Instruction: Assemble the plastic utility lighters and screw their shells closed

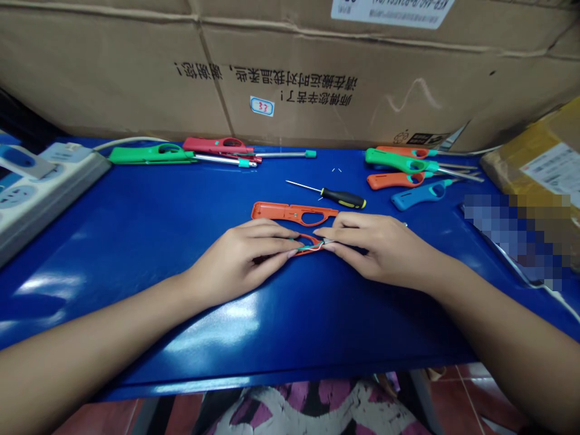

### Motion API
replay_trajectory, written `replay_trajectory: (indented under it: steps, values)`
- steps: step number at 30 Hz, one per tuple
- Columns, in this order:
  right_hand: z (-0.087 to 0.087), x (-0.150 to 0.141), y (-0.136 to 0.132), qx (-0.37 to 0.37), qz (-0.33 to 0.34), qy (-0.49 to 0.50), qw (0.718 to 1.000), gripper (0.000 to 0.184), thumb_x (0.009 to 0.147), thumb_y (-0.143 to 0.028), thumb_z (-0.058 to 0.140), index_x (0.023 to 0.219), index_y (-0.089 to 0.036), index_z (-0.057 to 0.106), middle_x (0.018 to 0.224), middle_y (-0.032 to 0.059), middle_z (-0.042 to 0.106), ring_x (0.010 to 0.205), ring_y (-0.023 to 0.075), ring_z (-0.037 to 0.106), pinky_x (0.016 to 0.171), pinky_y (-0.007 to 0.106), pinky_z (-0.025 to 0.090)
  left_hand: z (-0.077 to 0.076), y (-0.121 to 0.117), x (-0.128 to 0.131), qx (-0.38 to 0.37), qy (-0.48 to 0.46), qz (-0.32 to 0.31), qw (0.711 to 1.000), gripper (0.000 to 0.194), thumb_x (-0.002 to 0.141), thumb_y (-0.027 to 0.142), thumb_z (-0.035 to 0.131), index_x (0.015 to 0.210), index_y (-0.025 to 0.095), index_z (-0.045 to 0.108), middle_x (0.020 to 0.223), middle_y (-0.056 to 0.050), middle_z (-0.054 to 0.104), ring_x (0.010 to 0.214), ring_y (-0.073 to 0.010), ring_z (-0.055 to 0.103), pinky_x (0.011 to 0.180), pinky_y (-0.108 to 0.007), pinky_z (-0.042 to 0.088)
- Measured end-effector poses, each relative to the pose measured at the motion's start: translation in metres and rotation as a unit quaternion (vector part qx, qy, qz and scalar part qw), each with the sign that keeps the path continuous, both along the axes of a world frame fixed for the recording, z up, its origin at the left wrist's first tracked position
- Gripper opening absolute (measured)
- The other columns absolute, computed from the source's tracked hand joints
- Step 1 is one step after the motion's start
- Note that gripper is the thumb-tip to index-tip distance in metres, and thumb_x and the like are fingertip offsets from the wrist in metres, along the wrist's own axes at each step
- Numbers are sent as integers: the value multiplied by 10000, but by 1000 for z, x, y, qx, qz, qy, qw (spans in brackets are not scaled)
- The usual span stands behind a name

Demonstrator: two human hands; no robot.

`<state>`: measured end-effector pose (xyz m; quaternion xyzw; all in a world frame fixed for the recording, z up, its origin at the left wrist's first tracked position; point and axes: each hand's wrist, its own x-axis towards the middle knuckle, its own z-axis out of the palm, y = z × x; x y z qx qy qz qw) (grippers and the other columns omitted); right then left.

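A: Where is the orange handle half [302, 252]?

B: Between the left hand [254, 257] and the right hand [385, 248], low over the blue table [158, 254]; whether it rests there is hard to tell.

A: And the grip?

B: Narrow on both sides. The left fingertips pinch the handle half; the right ones pinch a silvery piece [328, 241] at its other end. How firmly, nobody can tell.

A: What might go wrong?

B: The thin white wire [318, 246] lies exposed along the edge, so a careless press could crimp it, or a tug pull it loose. Should either pinch slacken, inner parts may slip out.

A: Anything else?

B: The other orange half [281, 212] lies just beyond the fingers; a stray knuckle could knock it towards the screwdriver [343, 198].
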<state>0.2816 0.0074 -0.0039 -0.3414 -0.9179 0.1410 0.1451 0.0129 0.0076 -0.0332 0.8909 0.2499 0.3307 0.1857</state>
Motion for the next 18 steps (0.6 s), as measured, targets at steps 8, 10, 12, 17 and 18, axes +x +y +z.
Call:
replay_trajectory:
  steps: [8,10,12,17,18]
  values:
    - [-2,3,4,-39,18,-11,999,306,1020,-189,433,1209,-179,674,1111,109,706,996,217,675,866,359,546,0,0,-1,6,-7,-3,1000,191,966,178,621,1109,191,747,1106,-76,779,1031,-199,736,948,-351,592]
    - [-2,4,4,-38,14,-14,999,324,1008,-172,442,1234,-197,673,1119,107,683,971,212,664,852,351,544,0,0,-1,7,-6,-5,1000,205,969,177,617,1132,193,740,1117,-75,776,1037,-196,734,953,-343,589]
    - [-2,5,4,-43,12,-21,999,341,999,-161,445,1244,-214,677,1129,106,646,946,205,646,833,343,537,1,-1,-1,13,10,-4,1000,230,970,181,614,1168,198,731,1142,-78,768,1057,-201,725,962,-350,583]
    - [-5,7,8,-43,25,-34,998,367,988,-137,427,1224,-227,693,1102,98,588,899,193,600,792,331,512,2,-4,5,39,69,14,997,317,962,204,615,1270,209,691,1249,-106,712,1149,-247,675,1004,-428,561]
    - [-7,8,10,-38,27,-28,998,369,985,-133,431,1224,-231,694,1099,95,589,895,188,596,788,324,508,2,-4,6,43,74,15,996,333,963,198,611,1289,196,678,1259,-116,704,1158,-251,670,1009,-431,560]
